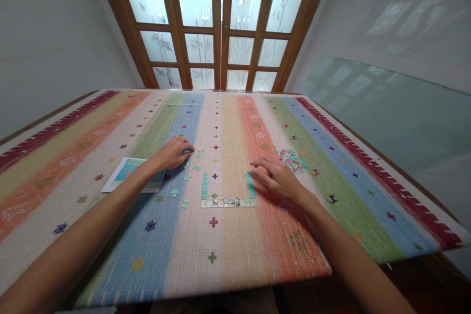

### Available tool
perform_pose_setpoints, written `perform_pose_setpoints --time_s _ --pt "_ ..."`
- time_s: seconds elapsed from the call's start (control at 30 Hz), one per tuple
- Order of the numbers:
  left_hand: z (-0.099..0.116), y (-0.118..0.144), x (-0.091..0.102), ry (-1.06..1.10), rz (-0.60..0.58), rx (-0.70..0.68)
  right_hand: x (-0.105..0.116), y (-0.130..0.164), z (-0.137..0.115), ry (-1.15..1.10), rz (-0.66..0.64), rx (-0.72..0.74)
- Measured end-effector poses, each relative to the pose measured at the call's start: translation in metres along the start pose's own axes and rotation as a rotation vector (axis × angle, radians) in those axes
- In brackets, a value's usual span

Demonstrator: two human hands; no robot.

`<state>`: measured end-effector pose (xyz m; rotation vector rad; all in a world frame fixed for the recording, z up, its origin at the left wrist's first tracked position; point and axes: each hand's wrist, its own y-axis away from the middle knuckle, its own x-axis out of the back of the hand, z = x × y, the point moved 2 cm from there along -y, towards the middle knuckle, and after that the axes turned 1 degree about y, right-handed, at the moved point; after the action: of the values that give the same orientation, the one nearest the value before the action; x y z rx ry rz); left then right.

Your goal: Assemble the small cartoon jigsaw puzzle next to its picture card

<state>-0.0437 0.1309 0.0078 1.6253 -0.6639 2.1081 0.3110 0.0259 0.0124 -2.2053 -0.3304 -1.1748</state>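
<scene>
**Hands at a half-framed jigsaw on a striped mat**

Fingers of the left hand [172, 153] curl down onto the loose puzzle pieces [191, 159] scattered on the blue stripe; the fingertips press on one or two of them, though whether a piece is actually pinched cannot be told from this angle. Right hand [276, 176] lies flat and spread, palm down, fingers loose and holding nothing; its fingertips touch the upper right arm of the puzzle frame [227, 196].

That frame is a U of joined pieces, small, flat and knobbed; two turquoise arms rise from a paler, speckled bottom row; it sits across the cream and yellow stripes, between the two hands. More single turquoise pieces lie just left of it. A heap of unsorted pieces [292, 159], pink, teal and white, rests just beyond the right hand on the green stripe.

Under the left forearm lies a glossy printed sheet [128, 172] with a white border and a teal picture; any writing on it is too small to read.

Everything rests on a woven mat [221, 245] of coarse, ribbed texture, striped lengthwise in red, orange, green, blue and cream, dotted with small cross and star motifs. Wooden doors [221, 24] with frosted, leaf-etched panes stand beyond.
</scene>
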Motion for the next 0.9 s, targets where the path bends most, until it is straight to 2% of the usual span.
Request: perform_pose_setpoints --time_s 0.23,0.47,0.7,0.9 --pt "0.000 0.015 0.011 0.056 -0.012 -0.007 0.000 0.000 0.001 0.012 -0.017 0.003" --pt "0.006 0.031 0.015 0.153 -0.124 -0.072 0.001 0.000 0.000 0.042 -0.039 0.020" --pt "0.007 0.036 0.017 0.156 -0.149 -0.071 0.001 0.000 0.000 0.042 -0.038 0.006" --pt "0.012 0.048 0.026 0.160 -0.133 -0.046 0.002 0.000 0.001 0.081 -0.041 0.031"
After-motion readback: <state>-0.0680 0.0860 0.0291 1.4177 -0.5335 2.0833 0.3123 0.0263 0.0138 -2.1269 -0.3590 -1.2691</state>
